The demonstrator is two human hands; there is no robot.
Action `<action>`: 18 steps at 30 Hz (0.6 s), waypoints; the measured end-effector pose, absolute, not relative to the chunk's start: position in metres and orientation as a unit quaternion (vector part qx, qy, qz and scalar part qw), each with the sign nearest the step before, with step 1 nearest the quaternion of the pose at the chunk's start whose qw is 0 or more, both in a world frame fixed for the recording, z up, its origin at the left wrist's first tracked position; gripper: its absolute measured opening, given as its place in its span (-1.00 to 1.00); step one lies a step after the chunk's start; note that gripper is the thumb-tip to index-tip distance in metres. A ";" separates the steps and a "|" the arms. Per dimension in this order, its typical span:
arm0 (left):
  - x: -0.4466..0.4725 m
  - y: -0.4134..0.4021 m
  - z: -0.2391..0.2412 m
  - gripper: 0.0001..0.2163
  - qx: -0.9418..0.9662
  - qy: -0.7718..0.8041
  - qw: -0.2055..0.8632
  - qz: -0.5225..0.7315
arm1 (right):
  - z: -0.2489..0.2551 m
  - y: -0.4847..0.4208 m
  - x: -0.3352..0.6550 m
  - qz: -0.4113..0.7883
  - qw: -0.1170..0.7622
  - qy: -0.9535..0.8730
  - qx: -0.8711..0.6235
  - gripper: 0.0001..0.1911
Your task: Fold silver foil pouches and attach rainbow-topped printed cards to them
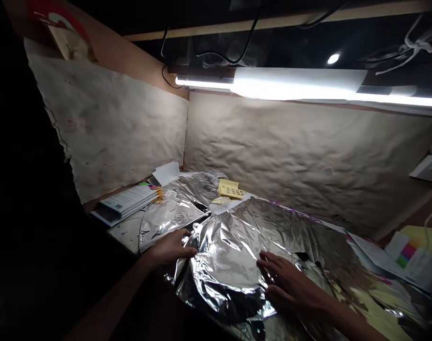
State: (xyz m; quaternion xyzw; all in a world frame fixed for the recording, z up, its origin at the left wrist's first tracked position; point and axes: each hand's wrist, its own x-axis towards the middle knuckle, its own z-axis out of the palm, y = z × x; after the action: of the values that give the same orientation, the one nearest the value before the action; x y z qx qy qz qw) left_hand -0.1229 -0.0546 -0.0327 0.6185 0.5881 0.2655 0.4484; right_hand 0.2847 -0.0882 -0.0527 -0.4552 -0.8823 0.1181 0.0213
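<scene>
Silver sheet (230, 265) is the big thing here, lying wrinkled across the front middle of the table (125, 235), under both hands. It looks thin and slippery, so maybe two hands are there to keep it flat. Over it hangs a long light (294, 89), probably put up high so it can shine down on the work. The right hand (290, 286) is laid out flat over the right part, fingers loose and a bit spread, not pinching. I cannot tell how hard it pushes. The left hand (168, 248) is at the left edge, thumb and pointing finger apart with a gap between, perhaps to steady that side. A pile of booklets (127, 201) sits at the far left, likely to be out of the way. Smaller yellow notes (230, 188) lie near the back wall.
</scene>
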 end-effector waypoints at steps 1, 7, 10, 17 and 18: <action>-0.125 -0.052 -0.031 -0.55 0.610 0.565 0.490 0.262 | -0.050 -0.092 0.280 0.107 0.027 -0.879 -0.465 -0.37; -0.091 -0.031 -0.001 -0.75 0.500 0.418 0.695 0.303 | -0.030 -0.146 0.212 -0.025 0.186 -0.889 -0.417 -0.02; -0.050 -0.014 0.026 -0.84 0.441 0.340 0.744 0.369 | -0.020 -0.149 0.177 -0.108 0.277 -0.855 -0.425 0.02; 0.024 0.016 0.094 -0.86 0.370 0.198 0.794 0.440 | 0.086 -0.072 0.227 -0.153 0.298 -0.710 -0.619 -0.56; 0.030 0.019 0.105 -0.82 0.365 0.182 0.797 0.446 | 0.111 -0.065 0.238 -0.163 0.304 -0.703 -0.622 -0.54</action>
State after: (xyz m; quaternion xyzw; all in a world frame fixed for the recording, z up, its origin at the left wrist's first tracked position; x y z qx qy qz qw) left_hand 0.0302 0.0186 0.1051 0.3655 0.1819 0.4458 0.7966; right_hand 0.2382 -0.0651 0.1114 -0.6221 -0.7030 -0.1631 0.3036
